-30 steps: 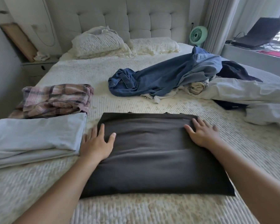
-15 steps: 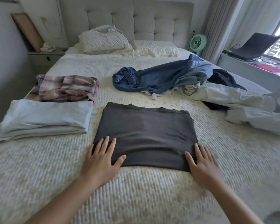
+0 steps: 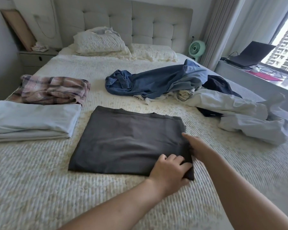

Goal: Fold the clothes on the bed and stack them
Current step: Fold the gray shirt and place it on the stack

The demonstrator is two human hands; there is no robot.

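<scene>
A dark grey garment, folded into a flat rectangle, lies in the middle of the bed. My left hand has crossed over and grips its near right corner with curled fingers. At the garment's right edge my right hand pinches the fabric, one digit on top and the other fingers hidden under the fabric. To the left sit a folded light blue garment and, behind it, a folded plaid garment. Unfolded clothes lie behind and to the right: a blue denim shirt, white garments, a dark navy piece.
Pillows lean against the tufted headboard. A nightstand stands at the back left. A green fan and a laptop on a ledge are to the right by the window.
Both hands left the garment's near edge and shifted right. My left hand crossed to the near right corner and took hold; my right hand moved up onto the right edge.
</scene>
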